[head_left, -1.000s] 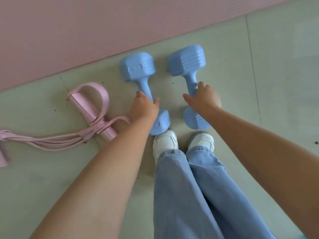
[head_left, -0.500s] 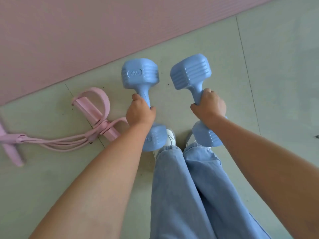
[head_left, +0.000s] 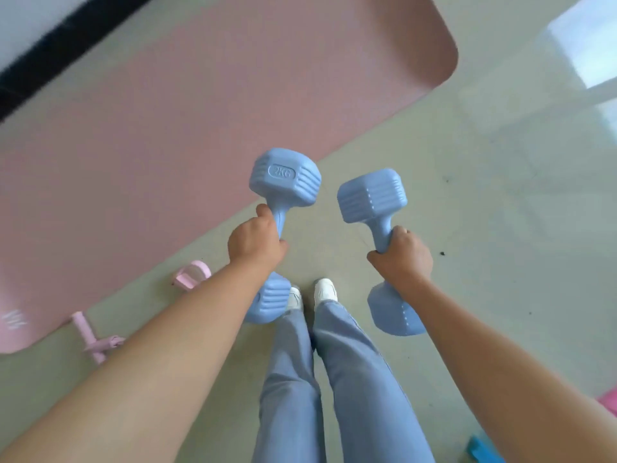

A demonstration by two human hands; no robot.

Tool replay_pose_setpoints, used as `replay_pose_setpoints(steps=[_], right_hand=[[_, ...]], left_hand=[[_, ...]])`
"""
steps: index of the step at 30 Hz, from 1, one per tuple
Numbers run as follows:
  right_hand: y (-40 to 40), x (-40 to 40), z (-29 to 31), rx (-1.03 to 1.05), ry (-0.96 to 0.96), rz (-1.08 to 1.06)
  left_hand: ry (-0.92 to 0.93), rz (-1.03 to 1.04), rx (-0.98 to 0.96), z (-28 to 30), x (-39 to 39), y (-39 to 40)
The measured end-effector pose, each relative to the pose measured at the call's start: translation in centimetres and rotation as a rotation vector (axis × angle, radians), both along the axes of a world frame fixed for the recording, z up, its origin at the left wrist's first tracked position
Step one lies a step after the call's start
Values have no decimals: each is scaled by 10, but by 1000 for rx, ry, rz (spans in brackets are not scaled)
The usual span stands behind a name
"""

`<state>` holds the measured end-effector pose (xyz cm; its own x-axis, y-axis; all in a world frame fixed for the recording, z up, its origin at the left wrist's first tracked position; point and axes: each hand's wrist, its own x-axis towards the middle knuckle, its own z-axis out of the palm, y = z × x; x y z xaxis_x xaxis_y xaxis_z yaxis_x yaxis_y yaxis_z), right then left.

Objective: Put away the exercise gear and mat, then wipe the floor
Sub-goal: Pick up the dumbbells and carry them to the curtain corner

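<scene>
Both dumbbells had come up off the floor since a second earlier, when they lay flat by the shoes with the hands only just reaching their handles; the person had also straightened, so far more of the room showed.

Largest in sight was the pink mat, unrolled across the far left of the floor, one rounded corner at the far right. Beside its near edge lay the pink pedal puller, partly hidden under the left forearm.

The left dumbbell hung in the air above the mat's near edge, its long axis running near to far and tipped slightly right at the far end, the head marked 2KG pointing away. The right dumbbell was also aloft, over bare floor, its long axis leaning left at the far end. The two far heads were near each other but apart.

The left hand had its fingers clenched round the left handle; the right hand gripped the right handle likewise.

I judged this the start of clearing the gear: weights lifted, not yet stowed. The next move called for carrying them level to their storage place, which I could not see.
</scene>
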<state>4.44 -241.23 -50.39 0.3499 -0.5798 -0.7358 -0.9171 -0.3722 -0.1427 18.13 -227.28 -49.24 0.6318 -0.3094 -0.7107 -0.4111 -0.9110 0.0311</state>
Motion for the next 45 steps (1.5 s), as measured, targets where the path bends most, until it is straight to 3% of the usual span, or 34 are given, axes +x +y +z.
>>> replay_pose_setpoints(steps=[4,10,19,34,45], right_hand=[[-82,-20,59,-33,-57,-180],[-246,-57,101,-14,-95,-410],[-506,-75,161,-129,-70,-476],[-937,54,212,-147,-47,-507],[-1253,123,166,-159,-13,-559]], left_hand=[[-53,-137,-30,64,-1,-95],[-61,-301,-44,124,-18,-273],[-20,-357,-158,169,-11,-561],[-79,-591,-171,215,160,-1019],[-109,-726,-75,178,231,-1352]])
